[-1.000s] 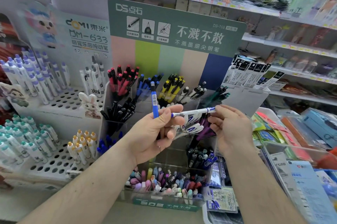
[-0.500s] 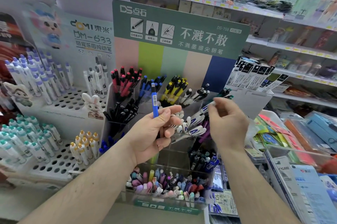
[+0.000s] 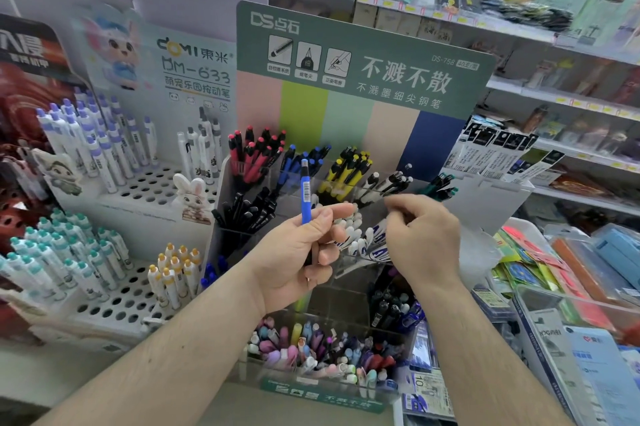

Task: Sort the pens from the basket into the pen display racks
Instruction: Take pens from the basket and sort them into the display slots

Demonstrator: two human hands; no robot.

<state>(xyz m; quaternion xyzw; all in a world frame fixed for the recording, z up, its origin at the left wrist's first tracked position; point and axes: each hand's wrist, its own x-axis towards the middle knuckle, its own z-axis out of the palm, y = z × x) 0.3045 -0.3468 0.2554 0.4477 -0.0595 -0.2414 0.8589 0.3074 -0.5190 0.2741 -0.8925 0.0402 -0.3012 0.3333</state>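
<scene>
My left hand [image 3: 298, 252] grips a blue pen [image 3: 305, 190] upright by its lower half, barcode label facing me, in front of the tiered clear pen rack [image 3: 363, 62]. My right hand [image 3: 424, 238] is at the rack's middle tier with its fingers curled, pinching a white pen with blue print [image 3: 378, 229] whose far end lies among the white-and-blue pens [image 3: 351, 238] stored there. The top tier holds red [image 3: 254, 155], blue [image 3: 294, 162], yellow [image 3: 349, 166] and white-black pens. Black pens [image 3: 249, 207] fill the compartment left of my left hand. The basket is out of view.
A bottom tray holds pastel pens [image 3: 311, 353]. To the left stands a white perforated rack [image 3: 138, 183] with purple-capped, teal-capped and yellow-capped pens. Boxed refills [image 3: 495, 152] stand at the right. Packaged stationery [image 3: 554, 273] is piled at lower right, with store shelves behind.
My right hand took the white pen from the left hand's fingertips and lowered it into the white-and-blue pen compartment. The left hand kept the blue pen upright and barely moved.
</scene>
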